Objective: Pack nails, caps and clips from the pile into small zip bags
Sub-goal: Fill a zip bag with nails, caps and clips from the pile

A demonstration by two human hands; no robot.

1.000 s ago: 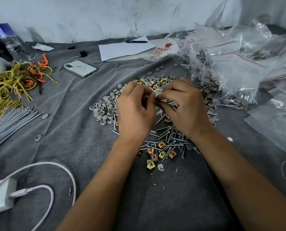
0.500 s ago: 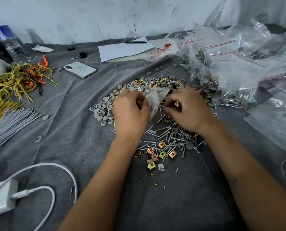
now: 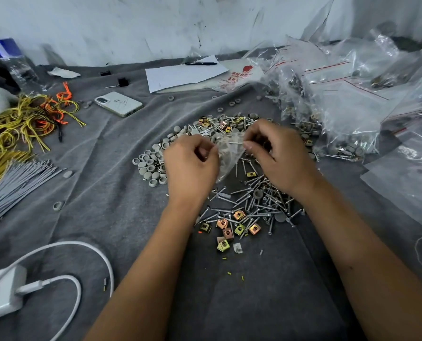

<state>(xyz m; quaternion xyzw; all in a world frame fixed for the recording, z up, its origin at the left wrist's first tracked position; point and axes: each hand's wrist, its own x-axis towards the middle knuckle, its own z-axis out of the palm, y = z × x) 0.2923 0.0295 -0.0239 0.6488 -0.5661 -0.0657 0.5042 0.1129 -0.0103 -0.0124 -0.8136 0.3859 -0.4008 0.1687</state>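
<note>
Lifted now, both hands, left hand (image 3: pixel 191 166) and right hand (image 3: pixel 277 156), pinch zip bag (image 3: pixel 228 153) above nails (image 3: pixel 256 200).

The scene is lit softly and evenly, rather dim, with a cool grey tone. The hands throw only weak, blurred shadows on the grey cloth (image 3: pixel 106 193) under them, so no single strong lamp is evident. The clear plastic bags (image 3: pixel 340 99) on the far right show pale glare and white reflections. The wide lens bends the picture: the far wall (image 3: pixel 131 25) curves and things near the left and right edges look stretched. The middle is fairly sharp, while the corners and the near forearms are soft.
</note>
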